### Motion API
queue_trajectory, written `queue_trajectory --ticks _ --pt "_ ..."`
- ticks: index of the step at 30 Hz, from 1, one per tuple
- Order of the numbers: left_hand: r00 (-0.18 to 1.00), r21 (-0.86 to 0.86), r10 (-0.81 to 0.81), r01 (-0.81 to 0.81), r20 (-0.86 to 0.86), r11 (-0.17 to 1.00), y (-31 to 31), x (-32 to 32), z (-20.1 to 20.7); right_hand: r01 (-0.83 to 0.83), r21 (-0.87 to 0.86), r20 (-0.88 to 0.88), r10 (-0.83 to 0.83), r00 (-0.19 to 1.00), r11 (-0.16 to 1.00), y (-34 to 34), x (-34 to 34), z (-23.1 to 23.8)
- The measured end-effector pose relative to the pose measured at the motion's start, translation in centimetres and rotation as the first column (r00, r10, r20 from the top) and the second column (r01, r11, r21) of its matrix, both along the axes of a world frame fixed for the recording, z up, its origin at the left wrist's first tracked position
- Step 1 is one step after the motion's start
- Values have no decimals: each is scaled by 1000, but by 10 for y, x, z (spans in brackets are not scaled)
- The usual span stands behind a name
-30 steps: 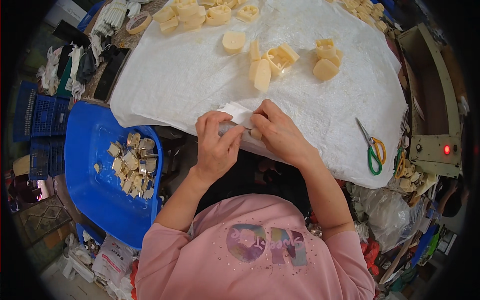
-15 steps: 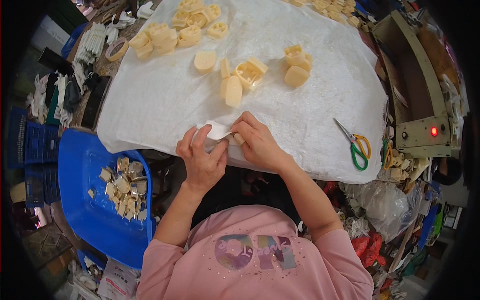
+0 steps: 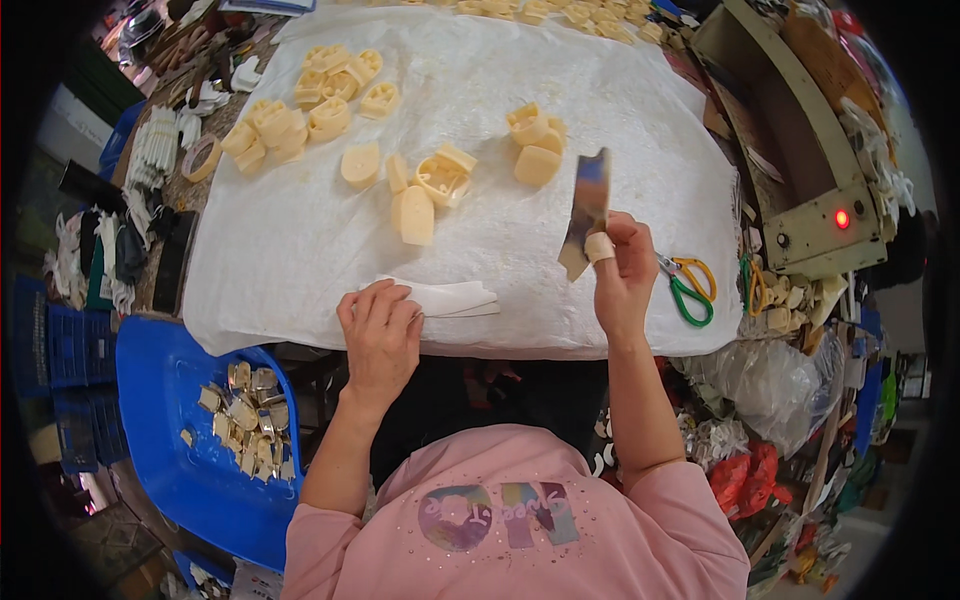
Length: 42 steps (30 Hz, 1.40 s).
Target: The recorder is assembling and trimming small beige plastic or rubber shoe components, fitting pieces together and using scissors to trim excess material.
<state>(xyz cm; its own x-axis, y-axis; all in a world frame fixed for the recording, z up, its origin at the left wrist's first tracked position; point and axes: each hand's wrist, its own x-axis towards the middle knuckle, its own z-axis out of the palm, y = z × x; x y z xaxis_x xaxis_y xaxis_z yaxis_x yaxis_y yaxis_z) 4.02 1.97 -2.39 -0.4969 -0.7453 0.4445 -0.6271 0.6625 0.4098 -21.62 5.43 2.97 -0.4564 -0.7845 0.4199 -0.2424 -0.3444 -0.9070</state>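
Strip (image 3: 450,299) at the left hand (image 3: 382,335): was white.
Band (image 3: 588,200) in the right hand (image 3: 628,265): showed silver and brown.
Scissors (image 3: 678,272) beside that hand: were part green, part yellow.
Tub (image 3: 180,480) left of both hands: was blue.

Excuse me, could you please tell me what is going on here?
A person's right hand holds up a shiny strip, while the left hand touches white strips near the close edge of a white cloth. Pale yellow pieces lie farther back, scissors to the right, and a blue tub stands at the left.
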Motion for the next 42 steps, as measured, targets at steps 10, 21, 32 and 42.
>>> queue_trajectory --ticks 10,21,32,42 --pt "864 643 77 308 -497 701 20 -46 35 -268 97 -765 244 596 958 12 49 14" --pt "360 559 436 632 -825 537 6 -61 35 322 389 -525 -79 847 863 -100 -22 -34" --pt "311 550 482 664 -819 506 9 -49 30 222 -30 -305 -221 926 975 -29 -14 -25" --pt "189 470 571 788 -799 398 23 -52 38 273 173 -766 -44 641 946 32 -16 -37"
